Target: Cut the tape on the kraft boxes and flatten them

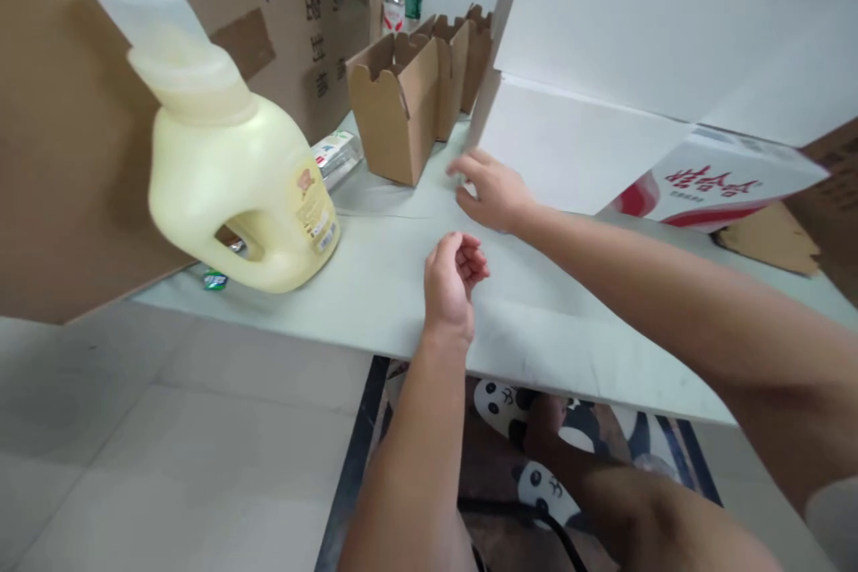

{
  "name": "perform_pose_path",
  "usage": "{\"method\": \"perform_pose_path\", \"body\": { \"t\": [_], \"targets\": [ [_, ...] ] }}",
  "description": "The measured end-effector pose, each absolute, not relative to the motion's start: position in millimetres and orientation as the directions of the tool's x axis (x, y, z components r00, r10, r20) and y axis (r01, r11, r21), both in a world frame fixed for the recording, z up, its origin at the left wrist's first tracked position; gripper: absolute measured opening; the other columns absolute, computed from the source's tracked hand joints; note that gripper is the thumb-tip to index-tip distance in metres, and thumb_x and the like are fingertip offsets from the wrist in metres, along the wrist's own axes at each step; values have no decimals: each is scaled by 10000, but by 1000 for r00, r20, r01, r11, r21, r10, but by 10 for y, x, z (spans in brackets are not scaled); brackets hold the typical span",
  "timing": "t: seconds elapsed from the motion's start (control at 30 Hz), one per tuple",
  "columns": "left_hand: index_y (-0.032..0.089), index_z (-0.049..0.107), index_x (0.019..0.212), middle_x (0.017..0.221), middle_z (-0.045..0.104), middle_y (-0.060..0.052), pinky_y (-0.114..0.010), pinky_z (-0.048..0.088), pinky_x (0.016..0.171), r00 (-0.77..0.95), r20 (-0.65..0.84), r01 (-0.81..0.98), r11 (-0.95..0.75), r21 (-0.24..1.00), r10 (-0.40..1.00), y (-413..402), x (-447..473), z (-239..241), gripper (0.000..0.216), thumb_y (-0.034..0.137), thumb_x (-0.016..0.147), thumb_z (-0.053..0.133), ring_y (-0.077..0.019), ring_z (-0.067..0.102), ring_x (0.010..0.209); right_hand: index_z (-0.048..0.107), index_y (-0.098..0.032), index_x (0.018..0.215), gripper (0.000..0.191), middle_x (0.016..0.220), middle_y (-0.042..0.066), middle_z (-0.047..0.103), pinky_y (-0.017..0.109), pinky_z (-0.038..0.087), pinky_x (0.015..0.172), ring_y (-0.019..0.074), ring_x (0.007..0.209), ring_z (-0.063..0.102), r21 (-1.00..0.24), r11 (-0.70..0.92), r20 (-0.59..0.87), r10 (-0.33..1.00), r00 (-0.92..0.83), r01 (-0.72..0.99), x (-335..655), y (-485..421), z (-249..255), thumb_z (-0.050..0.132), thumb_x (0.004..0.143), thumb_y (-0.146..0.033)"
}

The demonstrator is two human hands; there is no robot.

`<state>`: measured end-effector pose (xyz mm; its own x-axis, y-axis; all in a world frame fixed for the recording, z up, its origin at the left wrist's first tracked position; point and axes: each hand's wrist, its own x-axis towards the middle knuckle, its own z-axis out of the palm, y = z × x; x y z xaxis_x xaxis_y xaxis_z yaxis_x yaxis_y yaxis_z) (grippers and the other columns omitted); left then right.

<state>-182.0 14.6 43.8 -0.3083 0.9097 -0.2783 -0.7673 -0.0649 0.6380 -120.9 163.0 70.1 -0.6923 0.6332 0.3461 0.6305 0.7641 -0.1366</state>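
My left hand [450,279] rests over the white table top [375,286] with its fingers curled loosely inward and nothing visible in them. Farther back, my right hand [488,189] lies on the table, fingers stretched forward, touching the lower corner of a large white carton [603,80]. Just left of that hand stands an open brown cardboard box [392,107], the first of a row of three.
A pale yellow jug [234,161] with a handle stands at the table's left. A small packet [335,156] lies behind it, a green wrapper [215,280] beside it. Brown cardboard walls the left. Bottles [395,4] stand at the back. Panda slippers [509,411] show under the table.
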Motion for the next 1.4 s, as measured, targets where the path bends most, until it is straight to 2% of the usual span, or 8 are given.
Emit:
{"method": "perform_pose_path", "body": {
  "t": [0.13,0.17,0.27,0.47,0.7,0.87,1.1,1.4],
  "targets": [
    [201,578,694,586,542,3,-248,397,550,-322,-250,-747,-83,660,913,183,-1876,422,211,367,824,571,-104,513,524,511,-178,1377,581,1614,72,272,504,483,942,254,1312,612,-104,825,342,555,-758,556,-2161,2115,952,203,885,-209],
    [203,581,690,585,544,1,-251,391,549,-322,-249,-744,-81,664,913,196,-1887,421,208,362,824,570,-105,509,524,537,-200,1351,499,1637,78,266,533,513,934,298,1276,639,-131,838,373,537,-757,530,-2282,2252,972,345,894,-263],
    [208,591,675,581,554,-8,-258,386,546,-307,-258,-745,-62,665,916,228,-1907,423,202,349,817,560,-112,501,531,632,-162,1152,348,1462,49,475,536,522,952,349,1214,675,-205,872,461,487,-742,445,-2376,2546,946,547,899,-385],
    [218,539,702,619,498,3,-277,401,600,-431,-221,-655,-135,744,875,179,-1920,405,186,341,842,531,-134,494,589,670,-133,1082,339,1254,51,617,427,521,1028,245,1203,665,-249,812,481,576,-660,528,-1696,2139,905,441,964,-353],
    [238,507,922,1025,533,-18,-290,416,964,-895,41,-136,-359,923,444,13,-2044,425,62,290,894,526,-171,535,1068,718,-231,821,170,968,42,744,316,584,644,177,818,710,-563,657,629,734,-256,501,-294,728,1097,592,910,-301],
    [234,640,1025,1147,650,-52,-326,452,1021,-673,215,-195,-450,871,707,29,-1863,437,205,392,929,550,-221,602,1196,687,-297,736,176,887,50,745,541,574,910,275,938,729,-434,604,800,599,-22,668,577,-118,990,624,898,-326],
    [236,743,912,1031,759,-51,-375,517,986,-329,363,-223,-445,867,872,89,-1396,443,208,363,930,580,-238,691,1061,752,-285,1017,300,1237,88,751,607,468,1111,319,1251,660,-575,493,617,786,-50,652,1086,-292,333,481,977,-406],
    [219,672,742,773,706,-27,-356,541,913,-514,342,0,-398,917,787,271,-1148,393,221,322,891,545,-219,710,947,691,-337,1249,433,1245,47,726,595,367,1213,307,1304,603,-527,577,751,659,25,624,970,-220,-92,354,977,-335]
  ]
}}
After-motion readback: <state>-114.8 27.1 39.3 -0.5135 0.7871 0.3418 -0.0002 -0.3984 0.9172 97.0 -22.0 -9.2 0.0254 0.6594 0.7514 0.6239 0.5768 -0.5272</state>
